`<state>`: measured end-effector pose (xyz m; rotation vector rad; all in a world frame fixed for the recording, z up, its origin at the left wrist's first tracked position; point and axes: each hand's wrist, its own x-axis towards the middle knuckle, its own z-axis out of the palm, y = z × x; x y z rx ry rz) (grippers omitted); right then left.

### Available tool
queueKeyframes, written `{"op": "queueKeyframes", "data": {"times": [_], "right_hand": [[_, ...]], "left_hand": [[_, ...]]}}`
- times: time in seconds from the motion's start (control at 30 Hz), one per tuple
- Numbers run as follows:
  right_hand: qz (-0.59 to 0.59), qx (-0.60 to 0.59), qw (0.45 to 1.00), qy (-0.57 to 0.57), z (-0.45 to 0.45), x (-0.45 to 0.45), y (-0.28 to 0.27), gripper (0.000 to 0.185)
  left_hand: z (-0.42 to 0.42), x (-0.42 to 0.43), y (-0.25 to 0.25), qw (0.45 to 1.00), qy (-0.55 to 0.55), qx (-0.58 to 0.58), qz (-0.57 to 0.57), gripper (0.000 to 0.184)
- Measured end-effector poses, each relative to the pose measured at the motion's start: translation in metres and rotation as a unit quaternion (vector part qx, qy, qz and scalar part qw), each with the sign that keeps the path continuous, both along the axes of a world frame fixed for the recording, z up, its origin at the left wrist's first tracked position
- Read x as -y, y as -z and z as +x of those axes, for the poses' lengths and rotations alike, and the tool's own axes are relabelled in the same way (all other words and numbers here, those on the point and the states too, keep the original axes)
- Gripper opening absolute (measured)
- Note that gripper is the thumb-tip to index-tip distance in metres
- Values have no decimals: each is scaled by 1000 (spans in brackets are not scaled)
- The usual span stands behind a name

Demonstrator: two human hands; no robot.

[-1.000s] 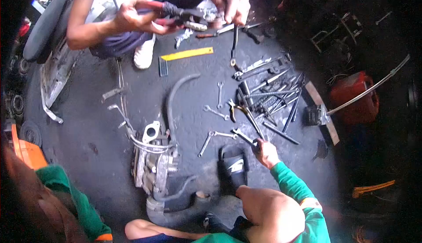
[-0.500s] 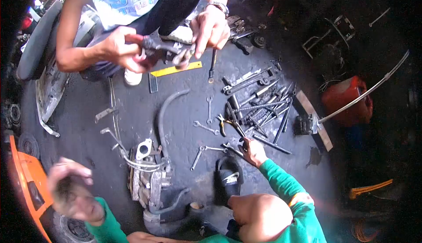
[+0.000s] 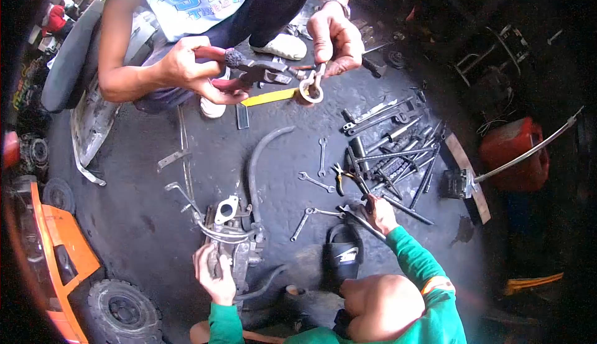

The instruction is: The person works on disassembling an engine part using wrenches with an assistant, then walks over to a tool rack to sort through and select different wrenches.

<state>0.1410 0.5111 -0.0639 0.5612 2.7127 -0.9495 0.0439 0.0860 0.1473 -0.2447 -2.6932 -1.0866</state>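
My left hand (image 3: 214, 275) rests on the side of a greasy metal engine part (image 3: 239, 238), fingers slightly curled and apart. A pale oval flange (image 3: 226, 209) tops that part, and thin metal pipes cross it. Fingers closed, my right hand (image 3: 382, 214) is low over the floor at the near edge of a tool pile; what it grips is dark and partly hidden. A wrench (image 3: 362, 221) lies right beside it. Yellow-handled pliers (image 3: 339, 179) and several spanners, one a small spanner (image 3: 322, 156), lie to its left. Dark sockets and bars (image 3: 398, 157) are heaped beyond.
Opposite me, a person's hands hold red-handled pliers (image 3: 255, 71) and a metal ring piece (image 3: 311, 90). A grey hose (image 3: 256, 157) curves from the engine part. A sandal (image 3: 344, 254) is near my knee. Right stand a red container (image 3: 516, 154) and a jack-like block (image 3: 457, 184).
My left hand has come down from the raised left side onto the engine part. My right hand stays by the tools. The other person's pliers and ring piece show more clearly; the whole view has shifted.
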Motion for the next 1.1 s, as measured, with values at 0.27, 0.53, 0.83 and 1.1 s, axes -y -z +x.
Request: {"op": "queueKeyframes", "data": {"times": [0.27,0.53,0.83,1.1], "right_hand": [[9,-2,999,-32,34,7,22,33],[-52,8,887,-459,-29,81,-89,29],[-134,21,796,-589,-100,249,-187,52],[-12,65,724,-686,-62,203,-110,47]], "left_hand": [[10,37,-7,998,-40,-32,-41,24],[80,161,-17,967,-179,176,42,16],[98,152,-19,924,6,381,-21,39],[103,134,-15,928,46,367,-48,47]]}}
